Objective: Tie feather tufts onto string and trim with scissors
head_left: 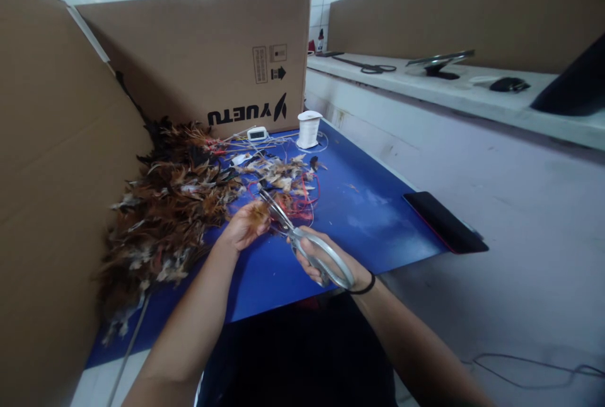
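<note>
My right hand (pixel 314 256) is wrapped round the grey handles of a pair of scissors (pixel 326 260), whose blades point up and left. The blades lie close to my left hand (pixel 248 225), which is closed on a small brownish feather (pixel 259 212) at its fingertips. Whether the blades touch the feather I cannot tell. Just past the blades, loose feathers (pixel 283 174) and tangled red string (pixel 297 205) lie on the blue table (pixel 373 218). A large heap of brown and black feathers (pixel 174 205) spreads to the left of my left hand.
A white spool (pixel 309 130) and a small white digital display (pixel 257 134) stand at the back. Cardboard panels (pixel 189 60) wall off the left and rear. On the right, a black phone-like slab (pixel 444 221) overhangs the table edge. Black scissors (pixel 373 68) lie on the ledge (pixel 397 79).
</note>
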Motion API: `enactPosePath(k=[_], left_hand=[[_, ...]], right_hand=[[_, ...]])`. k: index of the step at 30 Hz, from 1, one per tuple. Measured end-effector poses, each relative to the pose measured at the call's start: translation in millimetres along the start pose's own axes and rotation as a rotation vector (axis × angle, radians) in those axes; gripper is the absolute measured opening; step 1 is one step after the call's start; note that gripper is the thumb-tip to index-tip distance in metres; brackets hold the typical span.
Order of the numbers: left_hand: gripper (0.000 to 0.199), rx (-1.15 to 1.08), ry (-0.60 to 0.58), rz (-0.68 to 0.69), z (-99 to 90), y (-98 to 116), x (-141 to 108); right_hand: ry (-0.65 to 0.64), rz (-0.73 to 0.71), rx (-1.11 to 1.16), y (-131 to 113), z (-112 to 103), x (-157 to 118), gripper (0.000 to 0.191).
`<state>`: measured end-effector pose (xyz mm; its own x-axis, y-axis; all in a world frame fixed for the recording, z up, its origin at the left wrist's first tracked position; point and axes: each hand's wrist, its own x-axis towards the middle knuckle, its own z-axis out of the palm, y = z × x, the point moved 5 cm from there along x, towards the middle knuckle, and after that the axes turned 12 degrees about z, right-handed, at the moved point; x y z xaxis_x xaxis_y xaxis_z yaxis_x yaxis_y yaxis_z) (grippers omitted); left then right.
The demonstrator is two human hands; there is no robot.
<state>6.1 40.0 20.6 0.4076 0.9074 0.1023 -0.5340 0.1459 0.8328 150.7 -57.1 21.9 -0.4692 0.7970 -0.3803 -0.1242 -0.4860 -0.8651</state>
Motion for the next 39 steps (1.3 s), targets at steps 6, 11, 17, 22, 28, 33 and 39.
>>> enactPosePath(k=[6,11,17,22,28,33,39], left_hand=[[0.022,-0.001,0.008,0.001,-1.2,-1,1],[0.019,0.012,-0.004,0.011,-2.0,-1,1],[0.019,0.027,0.003,0.008,-4.4,-1,2],[0.020,0.012,-0.004,0.001,-7.8,-5,3],[0.031,-0.057,-0.004,-0.005,-2.7,-2,1],[0.029,-0.168,0.071,0.070,-5.8,4,3],[0.020,-0.263,0.310,0.188,-26.0,6,10]], right_hand=[[0.032,-0.046,-0.066,-3,0,-2,0.044],[0.007,-0.047,-0.041,0,-2,0,0.045],[-0.088,0.022,0.058,8,-5,6,0.057],[-0.098,0.031,0.099,10,-4,7,0.055],[-0.072,-0.035,0.087,1,-8,5,0.051],[0.206,-0.134,-0.115,-21,-46,-4,0.047],[0.952,-0.154,-0.739,-56,-127,-15,0.050]])
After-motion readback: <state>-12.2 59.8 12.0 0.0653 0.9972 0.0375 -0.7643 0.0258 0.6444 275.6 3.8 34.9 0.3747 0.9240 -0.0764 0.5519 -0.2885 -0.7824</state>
